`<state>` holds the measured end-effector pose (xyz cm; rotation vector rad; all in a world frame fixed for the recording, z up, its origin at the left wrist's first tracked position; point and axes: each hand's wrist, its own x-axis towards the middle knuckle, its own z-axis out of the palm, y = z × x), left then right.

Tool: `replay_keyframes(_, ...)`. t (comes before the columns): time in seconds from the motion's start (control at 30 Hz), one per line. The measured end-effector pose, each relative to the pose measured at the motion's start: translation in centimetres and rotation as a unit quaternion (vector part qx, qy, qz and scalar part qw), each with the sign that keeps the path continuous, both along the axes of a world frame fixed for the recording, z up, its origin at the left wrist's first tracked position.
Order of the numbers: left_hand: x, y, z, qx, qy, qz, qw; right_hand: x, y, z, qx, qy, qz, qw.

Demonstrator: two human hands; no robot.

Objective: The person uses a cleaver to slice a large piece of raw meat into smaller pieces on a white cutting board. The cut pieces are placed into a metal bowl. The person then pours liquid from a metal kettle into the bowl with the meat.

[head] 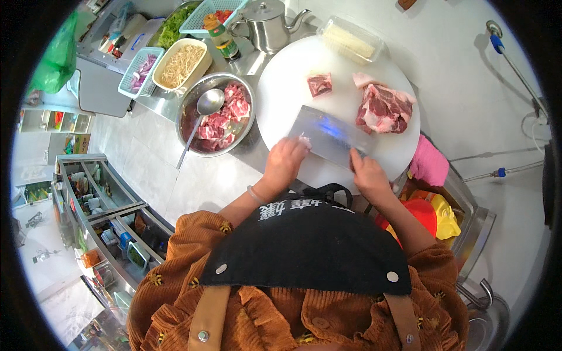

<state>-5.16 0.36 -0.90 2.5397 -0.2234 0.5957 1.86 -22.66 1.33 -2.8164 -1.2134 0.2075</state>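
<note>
My right hand (370, 174) grips the handle of a broad steel cleaver (330, 136), whose blade lies flat-looking over the white round cutting board (281, 79). At the blade's left end, my left hand (287, 161) has its fingers on a small pale piece of meat or fat (304, 141); part of it is hidden. Beyond the blade sits a small red cut of meat (320, 84). A large marbled chunk of raw meat (384, 109) rests on the board's right side. Left of the board, a steel bowl (180, 118) holds cut meat pieces and a metal ladle (210, 102).
A clear plastic box (350, 39) overlaps the board's far edge. Behind the bowl stand a steel kettle (264, 28), a green sauce bottle (221, 38), a tub of bean sprouts (181, 65) and an onion basket (140, 73). A pink cloth (430, 161) lies at the right.
</note>
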Motion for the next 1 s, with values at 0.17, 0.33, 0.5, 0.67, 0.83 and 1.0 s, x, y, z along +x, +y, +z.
replay_keyframes(0.17,0.4,-0.2,-0.3,-0.062,0.089,0.075,0.991,0.1,-0.9,3.2,0.034,0.026,-0.085,0.995)
replay_keyframes(0.33,0.3,-0.1,-0.4,-0.065,0.107,0.058,0.99,-0.5,-0.6,5.4,0.189,0.12,-0.169,0.96)
replay_keyframes(0.5,0.3,0.3,-0.3,-0.059,0.139,0.04,0.988,-0.8,1.0,6.4,0.2,0.289,-0.191,0.917)
replay_keyframes(0.67,0.3,0.3,-0.1,-0.062,0.154,0.045,0.985,-0.9,2.9,6.6,0.178,0.336,-0.174,0.908)
replay_keyframes(0.83,0.2,0.2,-0.2,-0.071,0.157,0.045,0.984,-0.3,3.3,6.5,0.168,0.356,-0.149,0.907)
replay_keyframes(1.0,0.3,0.3,-0.3,-0.068,0.152,0.041,0.985,0.2,6.0,5.8,0.074,0.268,-0.111,0.954)
